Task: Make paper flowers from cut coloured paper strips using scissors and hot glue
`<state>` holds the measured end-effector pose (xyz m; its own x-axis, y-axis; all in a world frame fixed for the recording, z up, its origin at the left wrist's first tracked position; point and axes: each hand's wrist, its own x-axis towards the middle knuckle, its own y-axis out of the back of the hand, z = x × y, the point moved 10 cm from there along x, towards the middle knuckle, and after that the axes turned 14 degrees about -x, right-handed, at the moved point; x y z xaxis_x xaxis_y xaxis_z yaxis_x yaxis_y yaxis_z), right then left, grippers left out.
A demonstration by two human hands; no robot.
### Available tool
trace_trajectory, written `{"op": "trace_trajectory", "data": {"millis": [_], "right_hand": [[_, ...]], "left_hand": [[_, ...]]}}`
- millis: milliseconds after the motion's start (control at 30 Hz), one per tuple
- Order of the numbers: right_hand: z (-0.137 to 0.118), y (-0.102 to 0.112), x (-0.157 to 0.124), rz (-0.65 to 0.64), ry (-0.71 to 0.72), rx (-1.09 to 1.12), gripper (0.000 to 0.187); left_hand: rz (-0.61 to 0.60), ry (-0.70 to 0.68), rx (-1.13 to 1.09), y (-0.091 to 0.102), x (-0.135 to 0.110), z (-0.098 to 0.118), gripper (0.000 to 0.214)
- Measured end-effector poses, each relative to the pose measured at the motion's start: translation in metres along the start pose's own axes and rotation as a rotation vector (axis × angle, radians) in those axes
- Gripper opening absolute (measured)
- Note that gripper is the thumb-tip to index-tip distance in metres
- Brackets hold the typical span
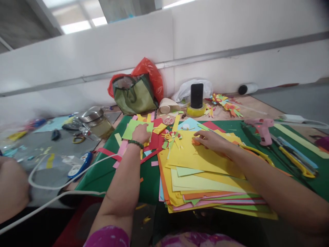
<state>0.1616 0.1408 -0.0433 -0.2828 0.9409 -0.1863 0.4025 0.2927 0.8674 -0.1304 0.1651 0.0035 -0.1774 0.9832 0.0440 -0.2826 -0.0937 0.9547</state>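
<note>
My left hand (141,133), a green bead bracelet at its wrist, reaches over a pile of coloured scraps. Its fingers are bent onto a light green paper sheet (130,129), the fingertips partly hidden. Over a stack of coloured paper (210,192), my right hand (208,140) has thumb and fingers closed around a small orange paper piece (196,141), which rests low over the top yellow sheet (185,154). Between the hands lies a flower of fringed yellow, green and orange paper strips (173,138). Red sheets (156,139) lie beside my left hand.
On the right lie a pink glue gun (264,130), a yellow cutter (296,161) and yellow-handled scissors (259,153). Behind stand a phone (196,96) on a yellow tape roll (196,110) and a green bag (135,94). A white cable (77,183), a glass jar (96,121) and another person's arm (12,188) are left.
</note>
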Motion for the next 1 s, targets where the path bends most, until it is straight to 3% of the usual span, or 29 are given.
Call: {"op": "trace_trajectory", "data": {"millis": [133,267,367,500,667,833,1000], "right_hand": [[0.000,-0.001,0.002,-0.011,0.015,-0.014,0.031],[0.002,0.000,0.002,0.003,0.001,-0.005,0.031],[-0.002,0.006,0.000,0.037,0.016,-0.054,0.032],[-0.008,0.011,-0.003,0.059,0.036,-0.190,0.035],[-0.006,0.011,-0.002,0.054,0.024,-0.185,0.035],[-0.008,0.012,-0.004,0.088,0.057,-0.165,0.038],[-0.011,0.021,-0.005,0.177,0.051,-0.143,0.035]], "left_hand": [[-0.061,-0.037,-0.046,0.008,-0.006,0.006,0.028],[-0.198,-0.122,-0.045,-0.005,-0.015,0.022,0.023],[-0.222,-0.148,-0.022,-0.012,-0.017,0.028,0.025],[-0.249,-0.116,0.033,-0.009,-0.016,0.020,0.026],[-0.356,-0.086,0.004,-0.003,-0.019,0.008,0.023],[-0.551,-0.191,-0.038,-0.027,-0.038,0.033,0.030],[-0.522,-0.291,0.021,-0.033,-0.046,0.052,0.029]]}}
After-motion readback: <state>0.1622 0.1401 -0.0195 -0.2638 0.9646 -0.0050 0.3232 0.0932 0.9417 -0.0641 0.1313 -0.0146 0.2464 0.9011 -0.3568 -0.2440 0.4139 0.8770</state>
